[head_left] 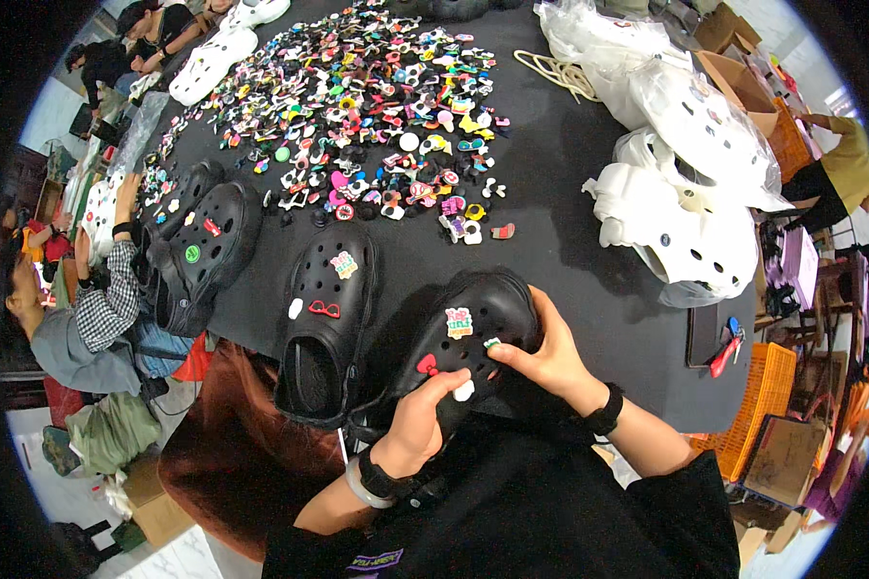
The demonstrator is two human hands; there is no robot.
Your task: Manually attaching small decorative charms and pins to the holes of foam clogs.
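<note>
Dark tabletop, charms heaped; at its near edge, a black clog is gripped by left hand and right hand, a green-and-white charm touched by the right thumb.

Green-and-white charm, near tabletop edge: partly covered by right hand. Dark objects, far edge: cut off.

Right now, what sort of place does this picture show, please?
Probably a small workshop: a large heap of small multicoloured charms, a hand-held black perforated clog bearing several, and white perforated clogs with clear plastic wrapping.
</note>
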